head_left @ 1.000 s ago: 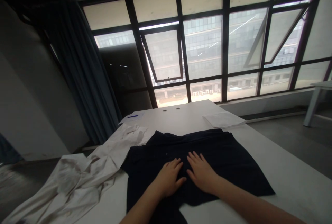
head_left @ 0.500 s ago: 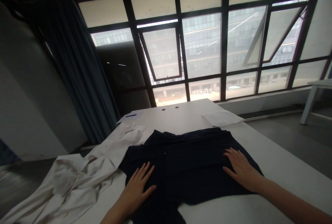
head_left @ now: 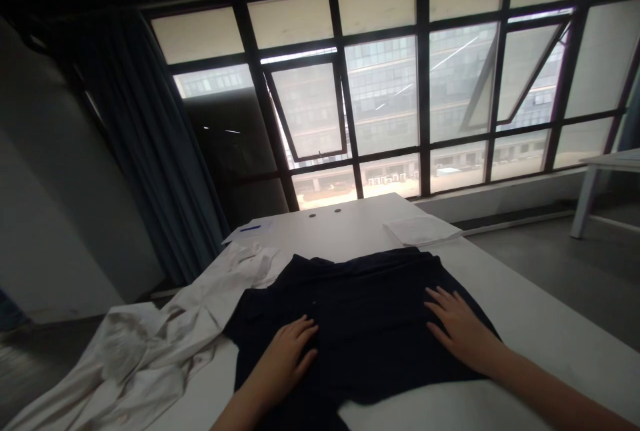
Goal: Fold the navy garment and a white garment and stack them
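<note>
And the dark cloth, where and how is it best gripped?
Probably by the right edge of the dark cloth, pinched from the right: it lies flat on the table, and this edge shows past the right hand, while its left side lies close by the pale cloth.

Left grip (head_left: 285,356) and right grip (head_left: 461,328) lie palm-down, well apart, forearms (head_left: 545,381) slanting inward.

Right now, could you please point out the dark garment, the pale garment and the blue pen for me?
Dark garment (head_left: 367,324): head view, middle of its spread cloth.
Pale garment (head_left: 153,348): head view, on its rumpled middle.
Blue pen (head_left: 251,228): head view, middle of its length.
</note>
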### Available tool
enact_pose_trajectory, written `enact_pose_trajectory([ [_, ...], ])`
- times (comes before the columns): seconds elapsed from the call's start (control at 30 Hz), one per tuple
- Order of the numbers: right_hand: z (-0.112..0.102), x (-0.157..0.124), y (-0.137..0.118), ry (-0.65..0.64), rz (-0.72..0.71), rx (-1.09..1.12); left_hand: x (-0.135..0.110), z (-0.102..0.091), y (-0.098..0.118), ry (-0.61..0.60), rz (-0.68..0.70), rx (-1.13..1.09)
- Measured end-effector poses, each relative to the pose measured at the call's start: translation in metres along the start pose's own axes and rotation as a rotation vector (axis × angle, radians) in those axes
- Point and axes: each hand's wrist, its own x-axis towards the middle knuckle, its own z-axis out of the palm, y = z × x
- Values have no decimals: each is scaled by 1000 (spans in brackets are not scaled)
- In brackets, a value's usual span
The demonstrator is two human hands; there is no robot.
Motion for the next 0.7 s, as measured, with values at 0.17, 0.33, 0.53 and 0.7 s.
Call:
enact_pose_trajectory([
  [0.17, -18, 25, -63, -111, -158, 137, 64, 2, 77, -36, 158, 28],
  [0.33, -14, 27, -62, -103, -136, 152, 80, 15, 87, -25, 174, -14],
  [0.53, -8, 15, -40, -254, -176, 168, 57, 28, 65, -138, 173, -51],
  [0.7, -15, 33, -66, -394, -126, 206, 50, 32, 64, -239, 144, -33],
])
